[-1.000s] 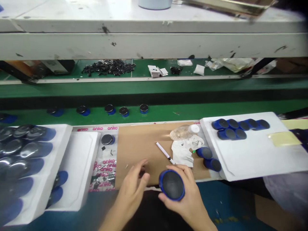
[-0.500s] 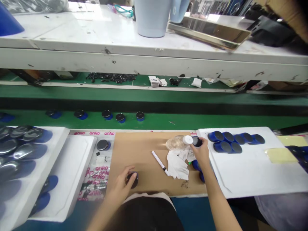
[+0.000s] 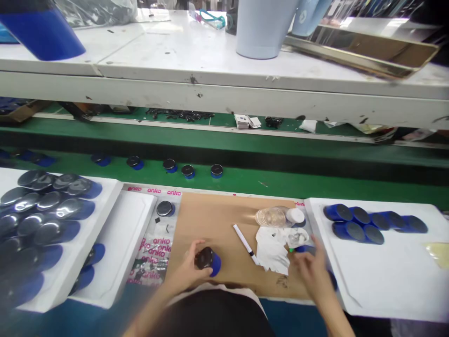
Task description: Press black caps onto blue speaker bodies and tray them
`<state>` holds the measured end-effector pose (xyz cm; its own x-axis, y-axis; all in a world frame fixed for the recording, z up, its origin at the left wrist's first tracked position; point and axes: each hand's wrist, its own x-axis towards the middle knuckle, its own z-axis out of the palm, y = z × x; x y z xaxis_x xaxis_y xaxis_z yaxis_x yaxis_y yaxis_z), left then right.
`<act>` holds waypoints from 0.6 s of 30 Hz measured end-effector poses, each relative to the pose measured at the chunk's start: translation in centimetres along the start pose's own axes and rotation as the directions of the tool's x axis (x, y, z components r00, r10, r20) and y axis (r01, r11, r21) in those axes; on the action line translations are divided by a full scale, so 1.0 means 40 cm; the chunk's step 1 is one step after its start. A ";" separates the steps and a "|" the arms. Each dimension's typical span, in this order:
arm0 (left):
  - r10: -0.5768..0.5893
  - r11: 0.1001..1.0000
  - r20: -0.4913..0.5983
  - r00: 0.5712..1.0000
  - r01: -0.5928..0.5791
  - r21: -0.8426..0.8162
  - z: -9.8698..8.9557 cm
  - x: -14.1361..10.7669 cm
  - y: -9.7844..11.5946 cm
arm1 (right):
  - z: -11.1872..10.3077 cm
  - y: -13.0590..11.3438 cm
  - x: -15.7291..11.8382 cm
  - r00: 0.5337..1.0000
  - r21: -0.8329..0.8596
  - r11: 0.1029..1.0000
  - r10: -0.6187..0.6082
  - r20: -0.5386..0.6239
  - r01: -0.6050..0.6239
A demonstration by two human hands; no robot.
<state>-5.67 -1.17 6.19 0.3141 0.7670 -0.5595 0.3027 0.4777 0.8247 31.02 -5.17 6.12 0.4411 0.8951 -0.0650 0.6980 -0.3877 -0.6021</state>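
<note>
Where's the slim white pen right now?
In the head view, the slim white pen lies on the brown cardboard sheet, left of the crumpled white wipe and right of the left hand.

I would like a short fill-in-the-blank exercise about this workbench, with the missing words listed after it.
1. A blue cylinder with a glossy black top is held in the ____ hand.
2. The clear plastic bottle has a ____ cap.
3. The slim white pen lies on the brown ____ sheet.
4. The pink lettering left of that sheet reads ____.
Missing words: left; white; cardboard; anko.
</note>
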 end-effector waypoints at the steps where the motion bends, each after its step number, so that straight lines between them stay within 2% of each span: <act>1: -0.005 0.994 0.026 1.000 0.008 -0.113 -0.001 -0.011 0.017 | 0.013 -0.038 -0.045 0.996 0.016 0.998 -0.069 0.048 0.069; 4: -0.010 0.898 0.107 0.994 0.056 -0.436 0.019 -0.056 0.086 | 0.035 -0.179 -0.153 0.946 0.098 0.962 -0.271 0.178 0.257; 6: -0.008 0.806 0.160 0.987 0.101 -0.583 0.046 -0.089 0.141 | 0.030 -0.274 -0.190 0.901 0.181 0.927 -0.366 0.232 0.329; 9: 0.029 0.697 0.247 0.969 0.157 -0.700 0.082 -0.138 0.222 | 0.005 -0.386 -0.201 0.788 0.361 0.793 -0.580 0.205 0.490; 11: 0.058 0.645 0.307 0.950 0.199 -0.738 0.093 -0.170 0.269 | -0.016 -0.440 -0.198 0.756 0.438 0.740 -0.629 0.182 0.510; 13: 0.107 0.608 0.308 0.945 0.183 -0.773 0.097 -0.199 0.306 | -0.040 -0.480 -0.198 0.772 0.481 0.750 -0.601 0.207 0.454; 15: 0.164 0.588 0.236 0.958 0.098 -0.803 0.099 -0.221 0.331 | -0.065 -0.509 -0.203 0.807 0.534 0.765 -0.542 0.233 0.359; 18: 0.179 0.580 0.173 0.968 0.038 -0.813 0.107 -0.234 0.344 | -0.092 -0.533 -0.206 0.867 0.662 0.747 -0.364 0.342 0.053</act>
<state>-0.57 -3.61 22.42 0.5139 0.7546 -0.4081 -0.5444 0.6545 0.5246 14.59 -5.08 22.41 -0.0645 0.9919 -0.1092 0.1713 -0.0968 -0.9804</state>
